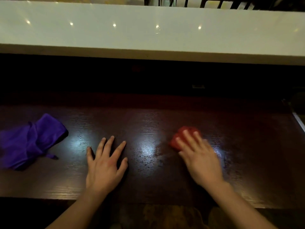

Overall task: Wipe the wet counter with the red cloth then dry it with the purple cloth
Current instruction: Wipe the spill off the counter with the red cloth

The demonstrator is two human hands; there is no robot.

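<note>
The dark wooden counter runs across the lower half of the head view, with shiny wet patches and specks near its middle. My right hand presses flat on the bunched red cloth, which pokes out to the left of and beyond the fingers; the hand is blurred. My left hand lies flat on the counter with its fingers spread, holding nothing. The crumpled purple cloth rests on the counter at the far left, apart from both hands.
A raised white bar top runs along the far side, above a dark recess. The counter's near edge lies close to my forearms. Its right end meets a pale strip. Chair legs show beyond the white top.
</note>
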